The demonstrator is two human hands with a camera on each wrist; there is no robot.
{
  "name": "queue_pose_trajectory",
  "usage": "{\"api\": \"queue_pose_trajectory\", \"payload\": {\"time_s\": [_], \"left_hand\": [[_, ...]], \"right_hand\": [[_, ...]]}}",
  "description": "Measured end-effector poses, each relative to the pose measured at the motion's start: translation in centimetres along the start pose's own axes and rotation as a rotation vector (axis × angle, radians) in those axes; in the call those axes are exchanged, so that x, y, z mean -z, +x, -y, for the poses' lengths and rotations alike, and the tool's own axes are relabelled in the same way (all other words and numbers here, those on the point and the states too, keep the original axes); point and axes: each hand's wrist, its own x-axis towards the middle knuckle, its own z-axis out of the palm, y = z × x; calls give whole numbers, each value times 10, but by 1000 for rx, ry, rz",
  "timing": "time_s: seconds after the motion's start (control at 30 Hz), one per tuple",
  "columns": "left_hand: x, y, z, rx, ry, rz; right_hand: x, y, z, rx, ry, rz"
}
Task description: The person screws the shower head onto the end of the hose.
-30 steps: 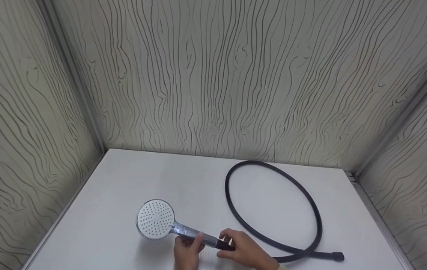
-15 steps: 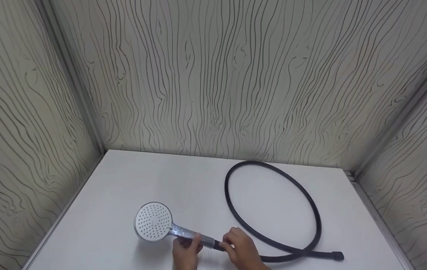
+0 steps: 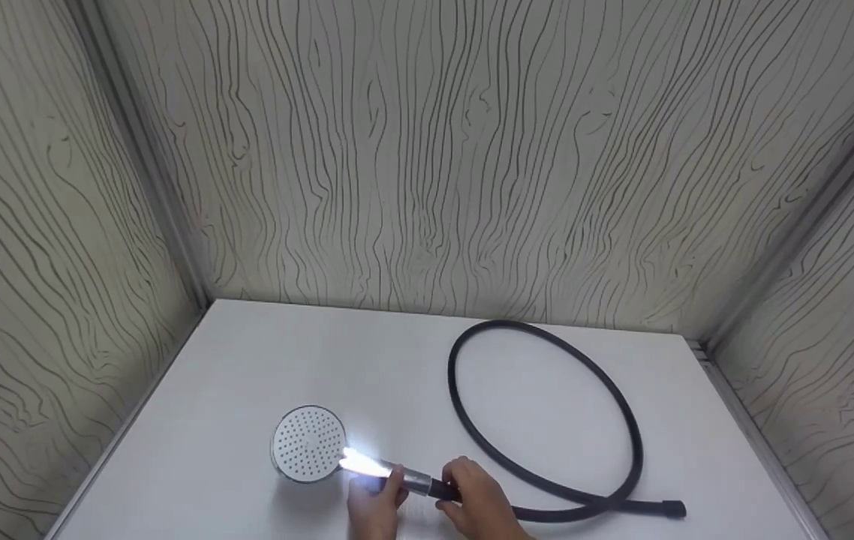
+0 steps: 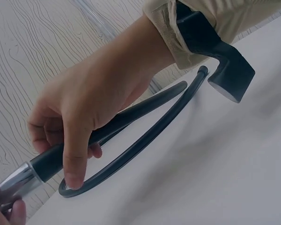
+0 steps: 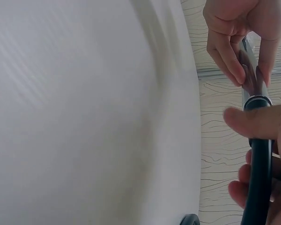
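A round shower head (image 3: 311,444) with a white dotted face and chrome rim is tilted face up, raised a little over the table. My left hand (image 3: 373,511) pinches its chrome handle (image 3: 418,481), thumb on top; bright glare covers the handle near the neck. My right hand (image 3: 481,501) grips the black hose's end (image 3: 443,490) right at the handle's end. In the right wrist view the thumb (image 5: 253,123) lies across the black hose (image 5: 258,178), with fingers below. The left wrist view shows the black end (image 4: 48,164) in line with the chrome handle (image 4: 18,183).
The rest of the black hose (image 3: 635,420) loops across the right half of the white table (image 3: 367,360), crossing itself near the front. Its other end (image 3: 673,509) lies at the right. Wood-patterned panels (image 3: 427,150) rise behind and at both sides.
My right hand's fingers have shifted and turned about the hose end, closing in from a wider spread. My left hand keeps its place on the handle. Glare has appeared near the neck.
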Motion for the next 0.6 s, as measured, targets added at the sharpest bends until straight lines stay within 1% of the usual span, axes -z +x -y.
{"api": "queue_pose_trajectory", "payload": {"time_s": [0.07,0.1,0.13,0.17,0.2,0.27,0.37,0.43,0.5,0.53,0.6], "left_hand": [[0,-1,0,-13,27,-13],[1,-1,0,-19,35,-20],[1,-1,0,-22,39,-26],[1,-1,0,-26,43,-32],[1,-1,0,-23,34,-29],[1,-1,-1,-9,19,-9],[1,-2,-1,12,8,41],[0,-3,-1,19,-4,64],[0,-3,-1,9,-10,72],[0,-2,-1,7,-17,68],[0,-1,-1,2,-28,57]], "right_hand": [[1,1,0,38,-2,-36],[1,2,-1,58,10,-39],[2,2,-2,76,25,-27],[3,2,-4,85,47,5],[5,3,-5,90,73,50],[12,5,-8,62,129,178],[24,9,-11,-30,207,383],[30,12,-12,-86,259,464],[33,13,-12,-113,298,487],[33,13,-12,-116,315,475],[31,12,-12,-111,325,419]]}}
